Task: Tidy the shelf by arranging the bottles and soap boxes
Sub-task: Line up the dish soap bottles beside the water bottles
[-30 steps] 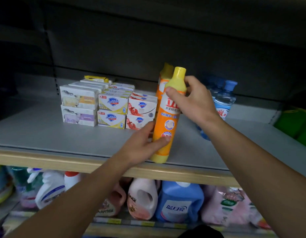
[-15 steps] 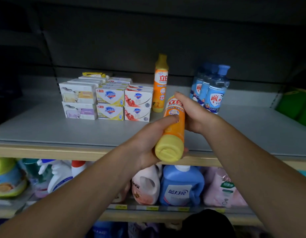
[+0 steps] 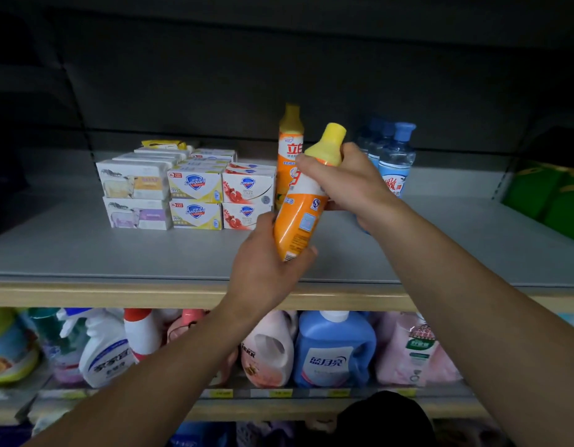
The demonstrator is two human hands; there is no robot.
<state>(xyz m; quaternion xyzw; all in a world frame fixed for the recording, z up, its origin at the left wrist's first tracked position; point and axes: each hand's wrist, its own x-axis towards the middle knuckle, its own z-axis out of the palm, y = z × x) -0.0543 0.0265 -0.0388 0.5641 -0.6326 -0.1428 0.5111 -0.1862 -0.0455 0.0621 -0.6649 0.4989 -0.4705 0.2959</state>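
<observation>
Both hands on one orange bottle (image 3: 300, 217), held in the air above the front part of the grey shelf (image 3: 86, 250), not touching it

Left hand (image 3: 266, 266): fingers curled round the bottle's base end, thumb side toward the soap boxes (image 3: 189, 191). Right hand (image 3: 347, 182): fingers wrapped round the shoulder just under the yellow cap (image 3: 332, 141)

Long axis tilted: cap up, back and to the right; base down, forward and to the left. Back label faces the camera

A second orange bottle (image 3: 290, 150) stands upright at the back, just right of the soap boxes. The held bottle lies in front of it and partly covers its lower half. Blue water bottles (image 3: 395, 156) stand further right, partly behind the right hand

Judgement: the step in hand is setting this bottle upright in front of its twin. That turns on the tilt: base must drop to the shelf under the left hand while the right brings the cap back over it. Left hand is nearer the landing spot; gap beside the boxes looks tight

Lower shelf holds detergent jugs (image 3: 334, 346) and spray bottles (image 3: 108, 350)
</observation>
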